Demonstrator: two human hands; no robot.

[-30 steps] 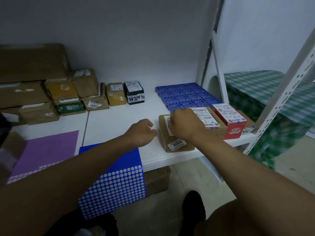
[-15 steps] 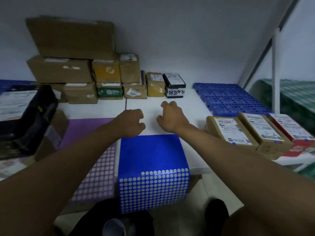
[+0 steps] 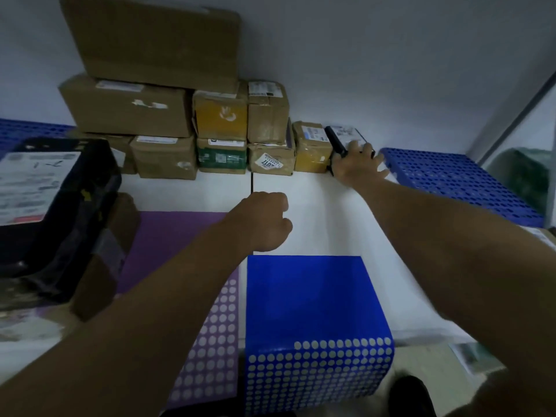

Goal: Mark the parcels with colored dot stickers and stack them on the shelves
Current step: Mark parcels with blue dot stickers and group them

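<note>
Right now the small black parcel (image 3: 343,139) with a white label on top sits at the back of the white shelf (image 3: 325,212), and the right hand (image 3: 359,167) lies against its near side, fingers (image 3: 368,150) spread and reaching up over its front edge; whether they truly grip it cannot be told. Just left of those fingers stands a yellowish taped parcel (image 3: 311,150), touching the black one, and further left a row and stack of brown cardboard parcels (image 3: 168,109) leans on the wall. Just right of the fingers lies a blue perforated plastic mat (image 3: 457,179). The left hand (image 3: 264,224) hovers nearer the person over the shelf, fingers curled into a loose fist and holding nothing visible. Below that fist a blue sticker sheet (image 3: 313,299) hangs over the shelf edge, its lower part showing rows of pale dots, and beside it to the left a purple sticker sheet (image 3: 171,236) lies flat. Far left, a dark parcel (image 3: 57,212) with a white label rests on brown boxes.
</note>
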